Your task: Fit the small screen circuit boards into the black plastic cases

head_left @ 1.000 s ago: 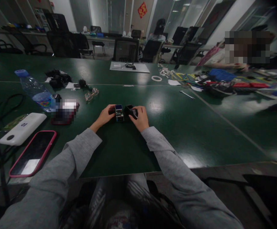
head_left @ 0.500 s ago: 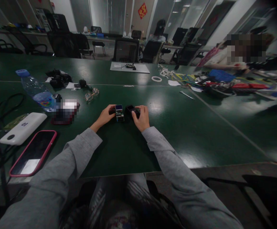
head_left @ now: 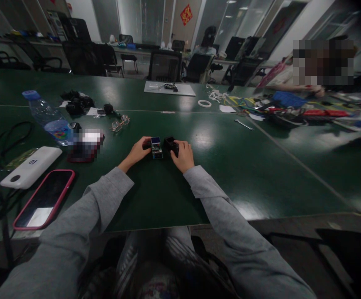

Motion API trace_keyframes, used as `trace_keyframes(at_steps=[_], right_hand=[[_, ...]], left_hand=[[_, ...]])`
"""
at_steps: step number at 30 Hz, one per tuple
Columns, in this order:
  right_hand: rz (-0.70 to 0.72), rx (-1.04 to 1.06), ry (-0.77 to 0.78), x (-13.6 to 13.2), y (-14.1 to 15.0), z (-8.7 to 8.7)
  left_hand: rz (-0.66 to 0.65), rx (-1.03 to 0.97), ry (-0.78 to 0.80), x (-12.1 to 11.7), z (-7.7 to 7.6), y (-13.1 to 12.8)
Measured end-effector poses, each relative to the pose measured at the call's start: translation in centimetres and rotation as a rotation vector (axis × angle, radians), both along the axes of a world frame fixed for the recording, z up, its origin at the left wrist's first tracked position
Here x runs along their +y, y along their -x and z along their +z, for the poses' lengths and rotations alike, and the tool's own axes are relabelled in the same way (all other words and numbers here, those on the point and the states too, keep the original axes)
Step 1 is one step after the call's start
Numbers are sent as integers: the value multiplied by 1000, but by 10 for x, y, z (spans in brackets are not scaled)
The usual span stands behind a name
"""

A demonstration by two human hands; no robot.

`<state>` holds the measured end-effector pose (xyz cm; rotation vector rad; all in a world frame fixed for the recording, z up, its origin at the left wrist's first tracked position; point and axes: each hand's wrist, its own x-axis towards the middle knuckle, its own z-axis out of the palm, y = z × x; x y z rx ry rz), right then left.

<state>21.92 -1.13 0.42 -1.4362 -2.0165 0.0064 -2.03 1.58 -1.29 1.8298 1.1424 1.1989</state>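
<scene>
My left hand (head_left: 139, 149) is closed on a small circuit board with a screen (head_left: 156, 147), gripping its left side. The screen is at the far end, and green board and small parts show below it. Just to the right, my right hand (head_left: 184, 155) has its fingers around a small black casing (head_left: 169, 144) that has an opening or dark window on top. A narrow gap separates the board from the casing. Both things are on or just above the green table (head_left: 164, 191); which of the two I cannot tell.
To the left are a pink-edged phone (head_left: 45, 199), a white power bank (head_left: 31, 167), a water bottle (head_left: 48, 118) and glasses (head_left: 120, 123). Beyond lie a grey board (head_left: 169, 88) and a white ring (head_left: 204, 103). Cables and tools (head_left: 292, 106) are heaped right, near another person (head_left: 301, 87).
The fingers of my right hand have shifted slightly on the black casing, and more of its top shows. My left hand keeps its hold on the circuit board.
</scene>
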Motion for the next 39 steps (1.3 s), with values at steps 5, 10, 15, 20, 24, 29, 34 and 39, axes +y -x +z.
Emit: trace_keyframes(at_steps=[5,10,15,20,24,29,34,39], right_hand=[[19,60,-4,5,-5,-4],[14,158,5,10,-8,-4],[-40,281,49,24,-18,-10],[-155,274,109,31,-25,-17],[-136,291,131,31,-24,-18],[-68,299,53,26,-20,-15],[-42,262,5,23,-18,-15],[-60,203,-51,21,-18,-11]], left_hand=[[8,10,29,0,0,0],[21,27,38,-5,6,0],[13,24,42,-5,5,0],[-5,-9,34,-2,1,1],[3,-6,33,-4,3,0],[13,17,35,-6,7,-1],[15,23,44,-7,8,-1],[16,18,39,-7,7,-1]])
